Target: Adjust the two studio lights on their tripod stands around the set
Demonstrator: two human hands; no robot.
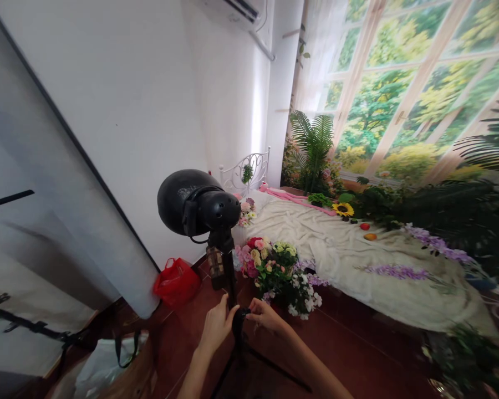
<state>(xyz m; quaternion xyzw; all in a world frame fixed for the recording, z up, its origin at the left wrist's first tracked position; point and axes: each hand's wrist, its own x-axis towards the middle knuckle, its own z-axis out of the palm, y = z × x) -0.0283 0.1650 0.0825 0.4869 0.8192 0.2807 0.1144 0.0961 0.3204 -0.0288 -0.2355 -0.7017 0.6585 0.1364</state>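
A black studio lamp (195,204) tops a dark upright stand (230,277) with spread legs. My left hand (217,323) is at the left side of the pole, its thumb and fingers against it just above the collar. On the right, my right hand (264,316) pinches a small black knob (244,312) on the stand's collar. A brown patterned block (216,268) hangs beside the pole under the lamp head.
A bed with a cream blanket (316,244) stands right of the stand. Bunched flowers (274,266) are at its near side. A red bag (177,281) and a white bag (103,366) sit on the floor at left.
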